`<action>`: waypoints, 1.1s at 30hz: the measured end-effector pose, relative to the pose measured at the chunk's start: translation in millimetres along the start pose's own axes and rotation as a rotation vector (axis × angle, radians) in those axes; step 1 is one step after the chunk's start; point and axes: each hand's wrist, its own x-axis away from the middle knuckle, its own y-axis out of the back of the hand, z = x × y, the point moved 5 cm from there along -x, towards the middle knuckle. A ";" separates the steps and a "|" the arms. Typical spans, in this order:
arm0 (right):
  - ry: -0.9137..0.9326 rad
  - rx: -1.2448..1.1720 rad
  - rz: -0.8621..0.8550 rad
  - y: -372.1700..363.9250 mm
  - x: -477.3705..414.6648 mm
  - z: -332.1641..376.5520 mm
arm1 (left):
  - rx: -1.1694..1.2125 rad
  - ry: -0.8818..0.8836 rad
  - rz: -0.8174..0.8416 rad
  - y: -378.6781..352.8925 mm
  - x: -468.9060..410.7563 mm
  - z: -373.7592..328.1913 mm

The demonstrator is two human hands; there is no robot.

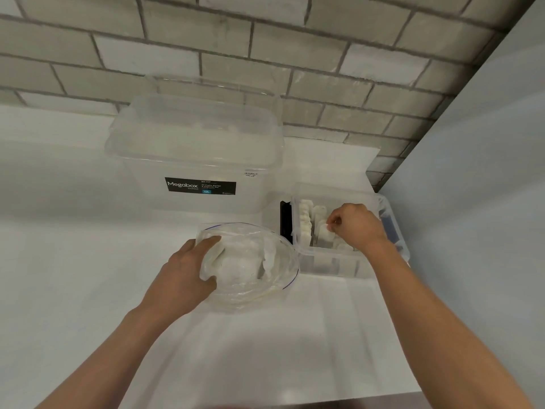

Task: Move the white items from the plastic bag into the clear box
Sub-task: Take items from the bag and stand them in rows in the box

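my left hand (182, 276), nearest me on the white countertop (265, 349), curls round the rim of the clear zip-top plastic bag (277, 290), holding its mouth wide. crumpled white items (241, 261) lie inside, their shape hard to make out. my right hand (356, 225) is inside the small clear plastic box (339, 267) beside the bag, fingertips pinching one white piece (326, 230) among rows of others. behind stands a large lidded clear tub (194, 149); its black label (200, 186) reads "megabox" and "12l", the smaller print too blurred to read.
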 end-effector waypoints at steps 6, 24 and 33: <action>0.017 -0.167 -0.125 17.6 10.9 -1.0 | -0.017 0.011 0.015 1.3 -2.8 0.7; 0.278 -0.328 0.303 -74.2 85.4 194.1 | 0.057 -0.058 0.018 0.4 2.3 1.4; 0.209 -0.376 0.315 -91.9 80.8 193.6 | 0.054 -0.056 0.043 -6.5 3.2 0.4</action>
